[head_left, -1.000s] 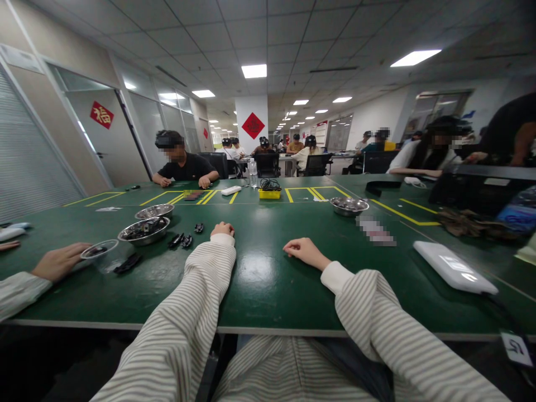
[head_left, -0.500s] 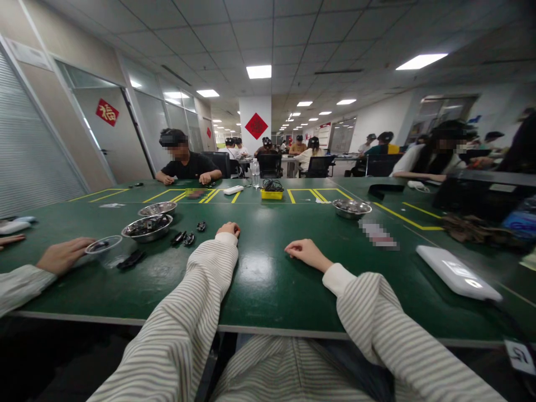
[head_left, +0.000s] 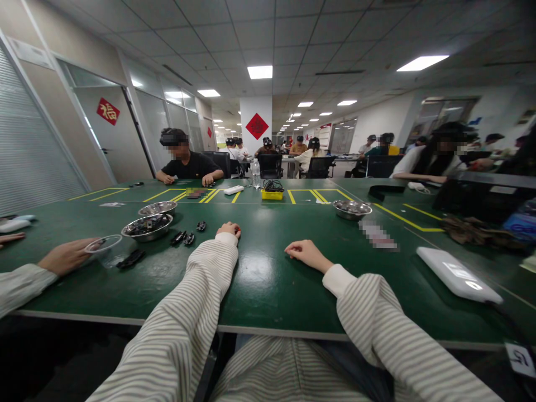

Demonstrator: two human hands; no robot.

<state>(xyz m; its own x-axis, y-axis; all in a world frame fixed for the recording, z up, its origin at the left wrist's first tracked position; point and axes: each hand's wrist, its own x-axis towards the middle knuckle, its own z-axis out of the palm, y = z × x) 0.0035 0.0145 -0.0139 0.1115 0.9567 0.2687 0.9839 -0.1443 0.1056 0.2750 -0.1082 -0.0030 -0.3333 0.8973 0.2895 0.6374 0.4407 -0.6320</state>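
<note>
Both my arms in striped sleeves lie on the green table (head_left: 259, 279). My left hand (head_left: 228, 229) rests knuckles up with its fingers curled in; a small dark spot shows at its fingertips, but I cannot make out what it is. To its left lie small black parts (head_left: 184, 239). My right hand (head_left: 304, 251) rests on the bare tabletop with the fingers loosely curled under, and nothing shows in it.
A neighbour's hand (head_left: 62, 255) holds a clear plastic cup (head_left: 106, 247) at the left. Steel bowls (head_left: 146, 227) (head_left: 158, 209) (head_left: 352, 209) stand further back. A white flat device (head_left: 458, 273) lies at the right. A yellow box (head_left: 272, 194) and a bottle (head_left: 255, 173) stand mid-table. Other people sit at the far tables.
The view has shifted slightly. My hands stay where they were. The neighbour's hand has tipped the clear cup a little.
</note>
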